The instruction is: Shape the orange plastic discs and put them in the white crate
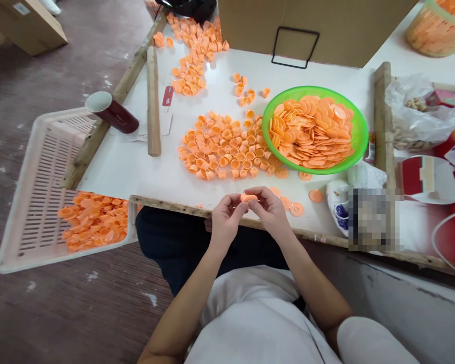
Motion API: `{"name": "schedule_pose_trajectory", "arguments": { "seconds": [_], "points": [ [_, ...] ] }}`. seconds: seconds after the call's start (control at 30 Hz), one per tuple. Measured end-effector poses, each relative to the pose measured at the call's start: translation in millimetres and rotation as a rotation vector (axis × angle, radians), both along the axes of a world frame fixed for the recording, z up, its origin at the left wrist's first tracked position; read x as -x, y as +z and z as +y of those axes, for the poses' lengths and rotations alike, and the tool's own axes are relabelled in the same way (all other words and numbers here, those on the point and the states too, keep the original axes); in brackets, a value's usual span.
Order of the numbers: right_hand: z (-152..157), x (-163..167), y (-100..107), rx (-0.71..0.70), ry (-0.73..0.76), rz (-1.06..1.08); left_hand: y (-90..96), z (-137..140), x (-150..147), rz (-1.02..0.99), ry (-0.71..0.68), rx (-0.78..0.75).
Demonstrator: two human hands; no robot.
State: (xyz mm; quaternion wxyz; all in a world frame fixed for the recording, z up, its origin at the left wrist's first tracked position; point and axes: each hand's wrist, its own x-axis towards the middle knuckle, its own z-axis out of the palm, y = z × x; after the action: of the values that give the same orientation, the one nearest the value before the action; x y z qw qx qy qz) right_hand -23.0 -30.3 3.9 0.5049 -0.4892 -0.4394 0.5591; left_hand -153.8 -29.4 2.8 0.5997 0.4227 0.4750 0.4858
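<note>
My left hand (227,212) and my right hand (270,208) meet over the table's front edge, fingers closed on one small orange plastic piece. An orange disc (249,198) shows between the fingertips; whether a cup is joined to it, I cannot tell. Just beyond my hands spreads a pile of little orange cups (234,151), several of them lying mouth up. To the right, a green bowl (360,134) holds a heap of flat orange discs (314,131). A few loose discs (297,209) lie beside my right hand.
A pink basket (38,202) with orange pieces stands at the left. A dark red mug (117,115) and a wooden stick (153,111) rest on the tabletop's left side. At the back is a cardboard box (326,30); a wooden divider (382,116) borders bags and packets on the right.
</note>
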Motion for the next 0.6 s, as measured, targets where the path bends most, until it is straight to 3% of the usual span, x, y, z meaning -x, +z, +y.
{"name": "schedule_pose_trajectory", "arguments": {
  "seconds": [0.4, 0.6],
  "points": [
    [-2.0, 2.4, 3.0, 0.011, 0.024, 0.044, 0.2, 1.4, 0.6, 0.006, 0.011, -0.015],
    [1.5, -5.4, 7.5, -0.027, 0.031, 0.000, 1.7, -0.8, 4.2, 0.027, -0.061, -0.062]
  ]
}}
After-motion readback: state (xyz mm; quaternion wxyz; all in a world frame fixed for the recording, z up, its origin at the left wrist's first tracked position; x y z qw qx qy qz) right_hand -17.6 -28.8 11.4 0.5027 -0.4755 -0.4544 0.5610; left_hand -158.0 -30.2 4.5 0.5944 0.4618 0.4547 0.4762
